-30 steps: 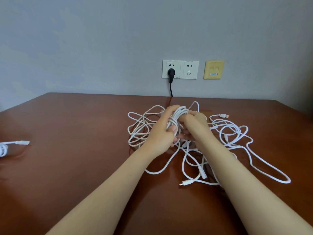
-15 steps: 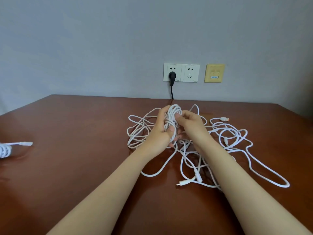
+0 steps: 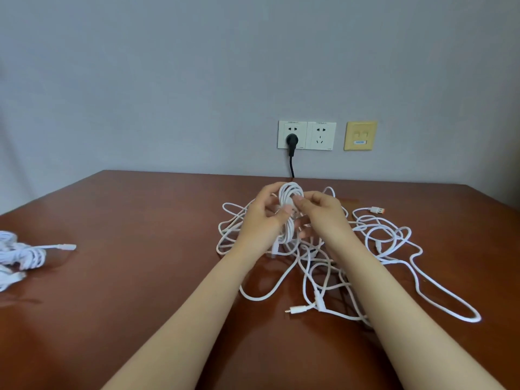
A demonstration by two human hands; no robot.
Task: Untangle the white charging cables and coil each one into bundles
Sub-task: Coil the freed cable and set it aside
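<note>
A coil of white cable (image 3: 289,194) stands upright between my hands, lifted above the brown table (image 3: 140,263). My left hand (image 3: 266,220) grips the coil, thumb pressed on its front. My right hand (image 3: 320,212) pinches a strand at the coil's right side. Under and around my hands lies a tangle of white charging cables (image 3: 385,237), with one long loop running to the right front. An orange-tipped USB plug (image 3: 377,210) sticks out at the tangle's far right. A small connector (image 3: 295,309) lies at its near edge.
Coiled white cable bundles (image 3: 19,256) sit at the table's left edge. On the wall behind are two white sockets (image 3: 306,135), a black plug (image 3: 291,140) with its cord dropping behind the table, and a yellow wall plate (image 3: 360,135).
Both hands have lifted the coil slightly and turned it more upright. My right hand has shifted from behind the coil to pinching at its right side.
</note>
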